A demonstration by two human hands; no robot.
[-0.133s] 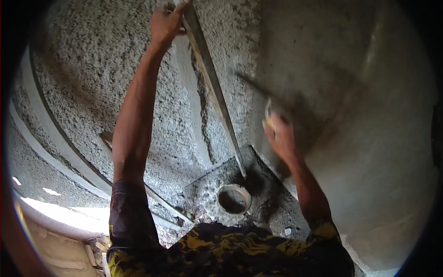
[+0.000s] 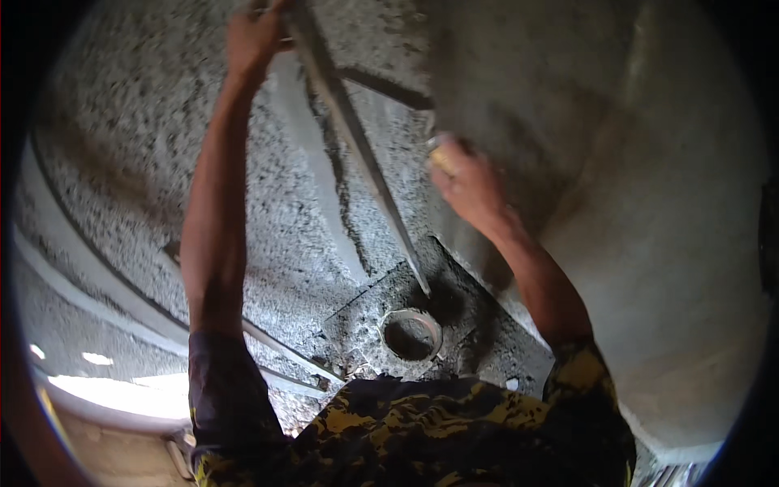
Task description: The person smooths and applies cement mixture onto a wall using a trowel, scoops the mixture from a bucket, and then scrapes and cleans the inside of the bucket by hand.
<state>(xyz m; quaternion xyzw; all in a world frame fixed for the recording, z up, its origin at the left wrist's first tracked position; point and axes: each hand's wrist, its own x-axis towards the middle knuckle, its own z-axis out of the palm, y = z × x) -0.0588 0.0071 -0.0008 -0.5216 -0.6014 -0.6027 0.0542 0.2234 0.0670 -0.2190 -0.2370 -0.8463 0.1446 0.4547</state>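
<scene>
Currently both hands are occupied. Left hand: raised to the upper edge of the view, grip closed round the upper part of a long straight bar. The bar slants down and to the right across the front of the rough wall; its lower end is just beyond the bucket. Cannot tell whether that end rests on the board or hangs clear of it, nor whether the bar's length touches the wall.

Right hand: slightly blurred, grip wrapped about the handle of a trowel, its dark blade pointing up and left toward the bar. Blade tip and bar are near each other; contact is unclear. No load of mix can be made out on the blade.

Progress, as judged: partway. The smooth wall on the right has an even, grey face and looks finished, or close to it. The rough wall is coarse and pitted over most of its area, so its surface appears left to do. One pale strip runs down it with a ragged right edge, presumably laid already; longer curved strips stand farther left, and the ground between them looks uncovered. Bucket contents: dark inside, amount cannot be read.
</scene>
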